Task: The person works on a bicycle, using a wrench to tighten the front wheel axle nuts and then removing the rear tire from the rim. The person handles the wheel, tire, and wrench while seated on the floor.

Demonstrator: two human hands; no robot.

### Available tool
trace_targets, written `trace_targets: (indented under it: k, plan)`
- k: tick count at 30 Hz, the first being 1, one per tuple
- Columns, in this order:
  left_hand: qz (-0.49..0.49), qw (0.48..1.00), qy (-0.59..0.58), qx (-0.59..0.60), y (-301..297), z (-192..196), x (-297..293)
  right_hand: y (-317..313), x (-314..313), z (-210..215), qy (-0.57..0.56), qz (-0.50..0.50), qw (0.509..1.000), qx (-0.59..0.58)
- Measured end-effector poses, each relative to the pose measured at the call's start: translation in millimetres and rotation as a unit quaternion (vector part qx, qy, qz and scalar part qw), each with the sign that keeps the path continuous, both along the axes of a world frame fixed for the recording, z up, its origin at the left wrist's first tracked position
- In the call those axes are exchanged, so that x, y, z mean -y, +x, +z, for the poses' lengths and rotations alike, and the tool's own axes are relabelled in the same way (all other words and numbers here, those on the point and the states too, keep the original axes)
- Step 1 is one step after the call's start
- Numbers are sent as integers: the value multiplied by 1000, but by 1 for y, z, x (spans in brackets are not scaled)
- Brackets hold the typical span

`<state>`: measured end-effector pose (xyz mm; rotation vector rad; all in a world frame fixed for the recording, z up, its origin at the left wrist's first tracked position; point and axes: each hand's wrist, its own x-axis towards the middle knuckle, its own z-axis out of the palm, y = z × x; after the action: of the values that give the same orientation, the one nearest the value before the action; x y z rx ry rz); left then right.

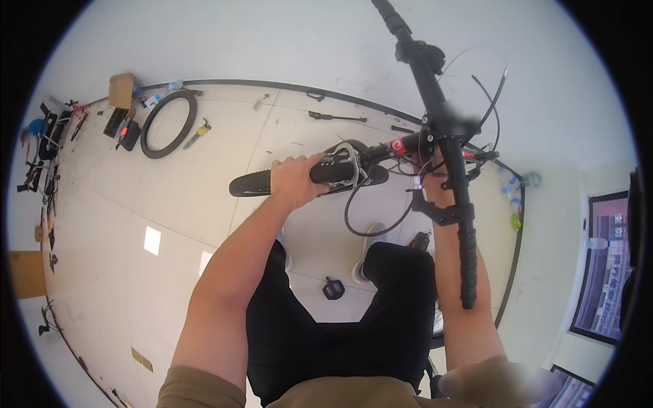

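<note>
A black bicycle stands in front of me with its front wheel (248, 183) pointing left. My left hand (294, 182) is closed over the top of its tyre, fingers on the far side and thumb on the near side. Just right of that hand, a silver brake (355, 163) straddles the wheel. My right hand (434, 178) grips the bicycle frame (401, 145) under the handlebar; bar and cables cover most of its fingers. The handlebar (427, 85) runs from far to near across my right forearm, with a brake lever (435, 209) on its near half.
A loose tyre (146, 129), a yellow-handled hammer (198, 134) and an opened cardboard box (122, 92) lie at the far left. A black pedal (333, 288) is on the floor between my feet. Plastic bottles (510, 187) stand by the right wall. More parts line the left wall.
</note>
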<state>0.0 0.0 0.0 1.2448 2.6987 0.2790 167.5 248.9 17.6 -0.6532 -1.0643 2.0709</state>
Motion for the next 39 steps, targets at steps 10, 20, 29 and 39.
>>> trace_targets:
  k: [10, 20, 29, 39]
  plan:
    - [1, 1000, 19, -3, 9, 24, -26, 20, -83, -56, -37, 262, 919, -293]
    - [3, 998, 54, -43, 11, 41, 5, 30, -26, -28, 426, 57, 902, 52]
    - [-10, 991, 113, -64, 33, 24, 15, 53, -10, -22, 501, -7, 837, 217]
    - [-10, 994, 99, -50, 68, 16, 32, 100, 44, -5, 222, 23, 972, 80]
